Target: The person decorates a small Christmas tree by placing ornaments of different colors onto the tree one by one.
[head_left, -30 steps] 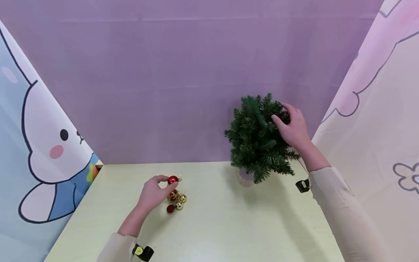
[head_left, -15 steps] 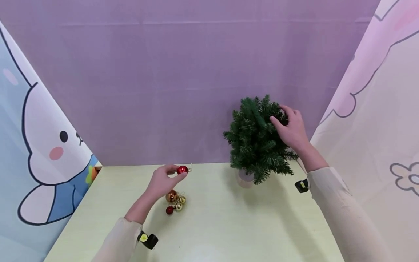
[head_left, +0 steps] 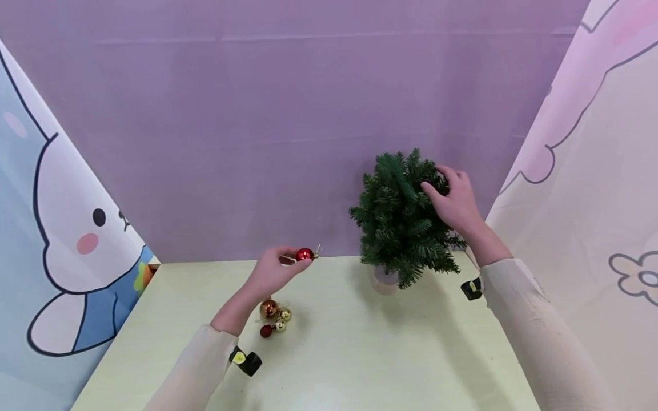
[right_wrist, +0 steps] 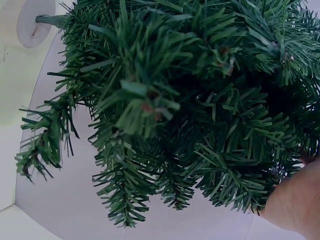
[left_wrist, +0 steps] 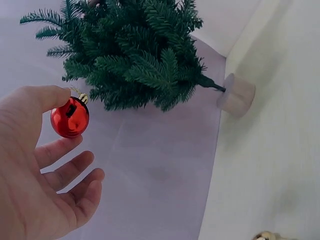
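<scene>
Between thumb and index finger, my left hand [head_left: 272, 273] pinches a shiny red ball ornament [head_left: 304, 255] with a gold cap and loop, held above the table. In the left wrist view the other fingers of that hand curl loosely below the red ornament [left_wrist: 70, 118]. A small green artificial Christmas tree [head_left: 403, 222] stands on a round pale base [head_left: 385, 279] at the back right. My right hand [head_left: 454, 200] grips the tree's upper right side, its fingertips partly hidden among the branches. Needles fill most of the right wrist view, with part of the right hand [right_wrist: 295, 200] at the lower right.
On the pale table [head_left: 349, 342], below my left wrist, lie a copper ball ornament [head_left: 269, 309], small gold balls [head_left: 280, 325] and a small dark red ball [head_left: 265, 330]. A purple cloth [head_left: 288, 131] hangs behind. Printed sheets flank both sides.
My left hand has lifted the red ornament off the group and carried it right and away from me, towards the tree. The right hand keeps its hold on the tree.
</scene>
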The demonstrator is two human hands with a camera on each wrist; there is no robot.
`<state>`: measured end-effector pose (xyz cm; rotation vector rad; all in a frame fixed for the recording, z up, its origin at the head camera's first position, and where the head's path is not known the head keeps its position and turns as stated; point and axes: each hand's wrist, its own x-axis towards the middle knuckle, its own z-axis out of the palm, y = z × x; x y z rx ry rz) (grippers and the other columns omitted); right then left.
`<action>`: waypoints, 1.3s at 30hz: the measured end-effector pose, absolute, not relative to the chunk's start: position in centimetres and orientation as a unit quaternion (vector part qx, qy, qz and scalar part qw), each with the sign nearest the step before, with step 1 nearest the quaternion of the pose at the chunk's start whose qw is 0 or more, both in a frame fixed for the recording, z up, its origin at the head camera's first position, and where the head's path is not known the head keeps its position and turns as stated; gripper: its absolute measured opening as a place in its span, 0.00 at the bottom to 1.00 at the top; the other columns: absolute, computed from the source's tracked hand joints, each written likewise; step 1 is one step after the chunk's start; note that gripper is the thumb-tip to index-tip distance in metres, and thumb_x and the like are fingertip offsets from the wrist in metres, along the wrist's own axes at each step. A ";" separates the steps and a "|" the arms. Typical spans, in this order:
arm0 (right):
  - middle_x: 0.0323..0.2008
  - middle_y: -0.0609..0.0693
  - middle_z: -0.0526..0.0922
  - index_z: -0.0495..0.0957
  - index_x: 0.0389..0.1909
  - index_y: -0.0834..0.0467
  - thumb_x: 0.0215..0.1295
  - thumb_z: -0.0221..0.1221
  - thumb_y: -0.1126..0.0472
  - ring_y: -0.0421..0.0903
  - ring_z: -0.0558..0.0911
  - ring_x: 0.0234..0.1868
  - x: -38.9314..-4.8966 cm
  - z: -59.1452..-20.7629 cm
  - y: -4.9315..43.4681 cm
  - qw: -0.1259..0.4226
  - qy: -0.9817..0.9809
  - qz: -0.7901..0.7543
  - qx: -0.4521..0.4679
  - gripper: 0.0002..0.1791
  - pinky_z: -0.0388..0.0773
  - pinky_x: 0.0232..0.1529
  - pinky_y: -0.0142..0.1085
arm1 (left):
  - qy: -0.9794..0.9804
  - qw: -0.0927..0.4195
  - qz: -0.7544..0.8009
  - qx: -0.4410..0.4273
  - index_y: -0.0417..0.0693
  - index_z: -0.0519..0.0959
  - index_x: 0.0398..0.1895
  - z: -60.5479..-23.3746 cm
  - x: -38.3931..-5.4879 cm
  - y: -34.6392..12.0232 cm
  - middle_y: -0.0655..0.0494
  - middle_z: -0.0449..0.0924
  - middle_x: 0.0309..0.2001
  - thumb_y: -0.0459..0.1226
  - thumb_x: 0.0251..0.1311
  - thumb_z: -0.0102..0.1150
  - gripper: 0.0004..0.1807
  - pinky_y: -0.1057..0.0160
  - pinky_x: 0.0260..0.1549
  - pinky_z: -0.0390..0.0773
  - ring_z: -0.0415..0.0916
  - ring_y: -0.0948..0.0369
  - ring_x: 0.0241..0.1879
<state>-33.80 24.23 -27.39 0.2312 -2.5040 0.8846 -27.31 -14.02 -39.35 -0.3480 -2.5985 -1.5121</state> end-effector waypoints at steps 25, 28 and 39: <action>0.59 0.59 0.53 0.54 0.65 0.45 0.59 0.44 0.37 0.59 0.61 0.55 -32.6 -26.7 25.0 0.262 -0.910 0.312 0.077 0.34 0.57 0.51 0.56 | -0.847 0.032 -0.494 -0.194 0.60 0.77 0.37 -35.7 -28.3 -8.4 0.64 0.75 0.36 0.62 0.41 0.59 0.24 0.62 0.29 0.74 0.70 0.63 0.39; 0.59 0.59 0.54 0.56 0.64 0.48 0.61 0.44 0.39 0.58 0.61 0.56 -32.1 -26.4 25.0 0.300 -0.904 0.294 0.082 0.32 0.57 0.52 0.54 | -0.847 0.033 -0.488 -0.209 0.61 0.77 0.38 -35.5 -28.4 -7.7 0.65 0.75 0.36 0.62 0.41 0.58 0.24 0.62 0.29 0.73 0.69 0.64 0.39; 0.36 0.56 0.78 0.79 0.32 0.64 0.51 0.57 0.60 0.53 0.73 0.40 -25.9 -26.0 20.7 0.565 -0.745 0.220 0.277 0.11 0.68 0.41 0.44 | -0.840 0.012 -0.482 -0.250 0.61 0.76 0.39 -34.9 -28.0 -6.5 0.65 0.74 0.37 0.62 0.43 0.57 0.23 0.62 0.31 0.73 0.69 0.64 0.39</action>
